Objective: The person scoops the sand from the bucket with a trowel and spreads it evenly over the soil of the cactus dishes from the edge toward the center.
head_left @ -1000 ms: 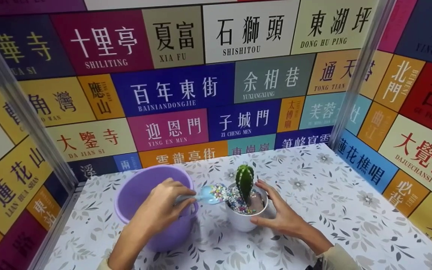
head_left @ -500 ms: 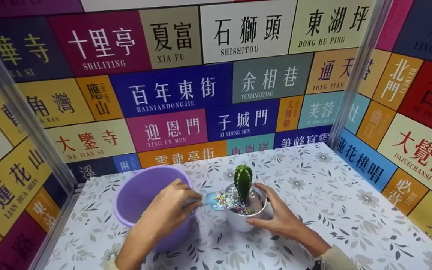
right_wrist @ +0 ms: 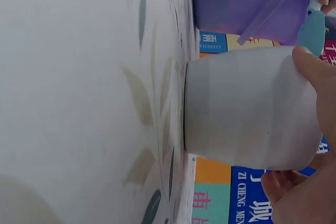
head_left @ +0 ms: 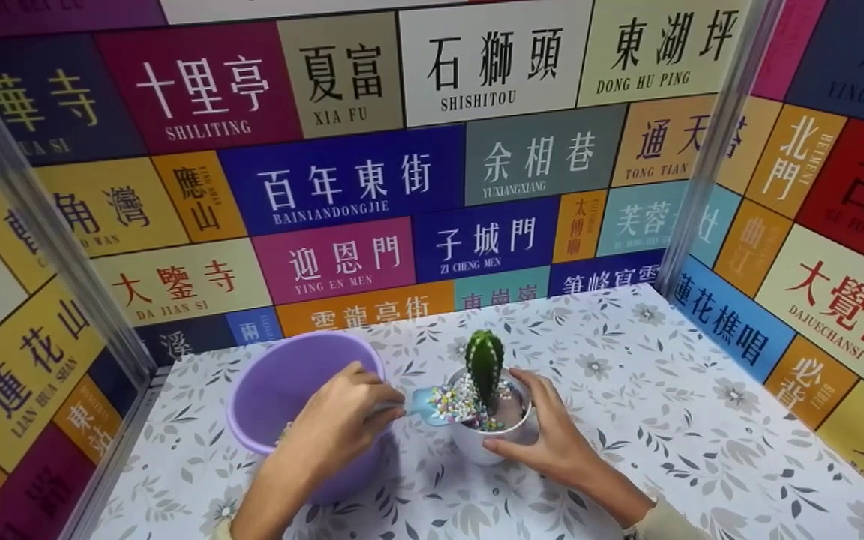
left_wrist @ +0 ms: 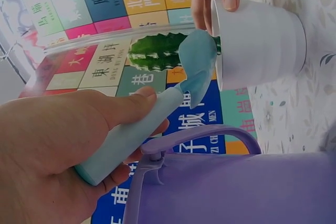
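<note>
On the white leaf-patterned tablecloth (head_left: 589, 457) stood a round white pot (head_left: 477, 448), right hand (head_left: 558, 435) clasping it, left hand (head_left: 338, 412), fingers curled, gripping a pale-blue plastic scoop (left_wrist: 164, 109) at its rim, where slow, low tilting looked safest!

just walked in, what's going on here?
A person's left hand holds a light-blue scoop with multicoloured pebbles at the rim of a white pot, while the right hand grips the pot. A cactus stands in it, pebbles around part of its base, a brownish patch bare. A purple bucket stands alongside.
</note>
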`<state>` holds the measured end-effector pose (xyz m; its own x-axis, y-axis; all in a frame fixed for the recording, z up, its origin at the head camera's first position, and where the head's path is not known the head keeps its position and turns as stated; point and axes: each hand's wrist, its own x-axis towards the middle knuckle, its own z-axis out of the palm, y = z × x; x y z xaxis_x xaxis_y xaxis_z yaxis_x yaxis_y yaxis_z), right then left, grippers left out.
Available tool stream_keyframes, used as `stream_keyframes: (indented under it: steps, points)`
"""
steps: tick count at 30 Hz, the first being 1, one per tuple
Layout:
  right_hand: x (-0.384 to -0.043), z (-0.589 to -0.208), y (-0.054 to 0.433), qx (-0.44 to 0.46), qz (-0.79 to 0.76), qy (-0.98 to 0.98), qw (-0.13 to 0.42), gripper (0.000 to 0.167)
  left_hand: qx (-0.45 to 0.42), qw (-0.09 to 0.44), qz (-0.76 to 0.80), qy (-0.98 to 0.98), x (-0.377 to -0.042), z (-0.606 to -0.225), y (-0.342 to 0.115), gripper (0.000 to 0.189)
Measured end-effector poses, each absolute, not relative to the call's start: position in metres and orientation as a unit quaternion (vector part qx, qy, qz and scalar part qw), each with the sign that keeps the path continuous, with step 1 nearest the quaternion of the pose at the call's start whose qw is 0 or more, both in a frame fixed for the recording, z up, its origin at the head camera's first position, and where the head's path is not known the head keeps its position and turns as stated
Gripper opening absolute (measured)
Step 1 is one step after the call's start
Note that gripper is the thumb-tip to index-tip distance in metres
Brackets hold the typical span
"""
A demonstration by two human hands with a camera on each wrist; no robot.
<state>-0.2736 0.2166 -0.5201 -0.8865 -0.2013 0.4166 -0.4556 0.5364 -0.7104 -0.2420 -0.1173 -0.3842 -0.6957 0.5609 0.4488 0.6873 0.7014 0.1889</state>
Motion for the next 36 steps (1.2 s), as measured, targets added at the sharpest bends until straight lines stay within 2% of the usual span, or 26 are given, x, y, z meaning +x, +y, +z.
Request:
stream_keyframes:
  steps: [11,15,22,30,36]
  points:
    - [-0.276,-0.522,0.228,0.238,0.492,-0.835,0.060,0.106,-0.336,0.182,-0.186,-0.905,-0.242,-0.385,-0.116,0.014]
    - [-0.274,-0.522,0.225,0.227,0.487,-0.840,0.080,0.107,-0.326,0.187,-0.196,-0.906,-0.242,-0.385,-0.118,0.015]
    - [-0.270,-0.524,0.214,0.193,0.446,-0.861,0.153,0.113,-0.324,0.200,-0.192,-0.905,-0.242,-0.385,-0.119,0.015]
    - [-0.272,-0.525,0.219,0.253,0.443,-0.848,0.141,0.112,-0.316,0.204,-0.183,-0.908,-0.238,-0.385,-0.121,0.014]
    - [-0.271,-0.525,0.217,0.242,0.435,-0.853,0.157,0.113,-0.317,0.214,-0.163,-0.909,-0.235,-0.385,-0.119,0.012]
